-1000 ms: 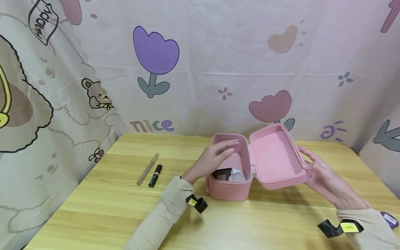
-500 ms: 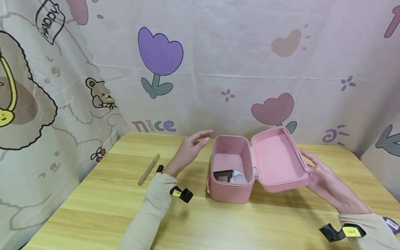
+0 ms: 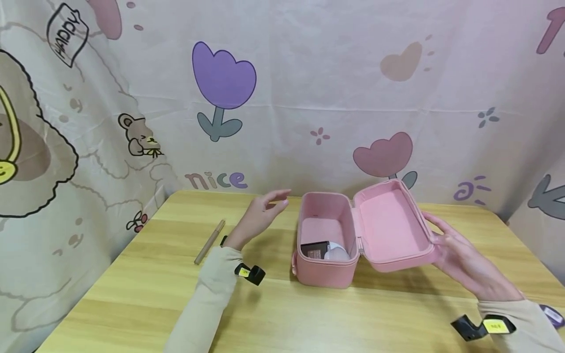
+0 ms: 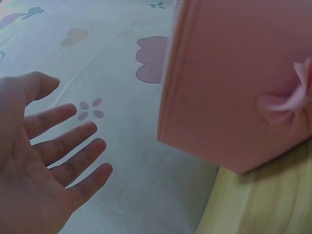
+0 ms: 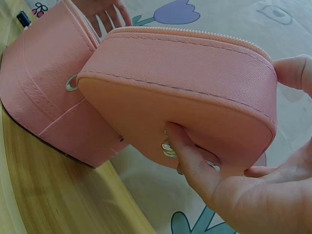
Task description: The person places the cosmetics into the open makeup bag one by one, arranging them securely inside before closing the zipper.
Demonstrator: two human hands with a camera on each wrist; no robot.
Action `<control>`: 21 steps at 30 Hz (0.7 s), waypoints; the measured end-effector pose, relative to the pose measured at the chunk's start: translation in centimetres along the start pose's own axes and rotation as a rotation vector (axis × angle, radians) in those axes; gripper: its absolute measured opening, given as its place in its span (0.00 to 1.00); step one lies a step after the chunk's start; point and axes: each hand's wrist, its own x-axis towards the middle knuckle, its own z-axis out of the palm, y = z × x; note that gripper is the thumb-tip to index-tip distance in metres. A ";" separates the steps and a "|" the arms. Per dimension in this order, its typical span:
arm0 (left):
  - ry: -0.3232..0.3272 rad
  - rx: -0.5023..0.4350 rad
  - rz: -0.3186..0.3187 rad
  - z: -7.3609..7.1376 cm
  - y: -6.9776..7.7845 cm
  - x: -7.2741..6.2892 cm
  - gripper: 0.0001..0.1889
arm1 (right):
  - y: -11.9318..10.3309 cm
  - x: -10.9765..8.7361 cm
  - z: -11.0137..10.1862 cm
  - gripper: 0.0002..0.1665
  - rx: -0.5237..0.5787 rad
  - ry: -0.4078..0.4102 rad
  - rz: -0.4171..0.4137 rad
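A pink zip-up cosmetic case (image 3: 326,274) stands on the table, its lid (image 3: 390,225) swung out to the right. My right hand (image 3: 461,260) grips the lid's outer edge; in the right wrist view, the thumb is at the rim and a finger lies against the lid's outer face (image 5: 131,109). To the left of the case, apart from it, my left hand (image 3: 260,215) hovers with relaxed, spread fingers and an empty palm. Inside the case lie a dark flat box (image 3: 315,250) with a label and a pale rounded item (image 3: 337,252).
A tan slim pen-shaped stick (image 3: 209,242) lies on the wooden table (image 3: 132,284) at the left. Beside it, a black tube (image 3: 223,240) is mostly hidden behind my left wrist. A dark purple item (image 3: 552,315) sits by my right sleeve. Printed cloth (image 3: 291,63) hangs behind.
My left hand has moved left, from over the case's opening to beside it, and now partly covers the black tube. My right hand and the lid stay nearly still.
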 end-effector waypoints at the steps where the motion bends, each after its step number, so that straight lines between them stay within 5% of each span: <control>1: 0.002 0.019 -0.002 0.0 0.0 -0.2 0.20 | 0.1 0.0 0.0 0.34 -0.002 0.000 0.001; 21: -0.028 0.339 -0.008 -3.5 -2.3 -2.7 0.32 | 0.1 -0.1 0.0 0.34 -0.012 0.011 0.010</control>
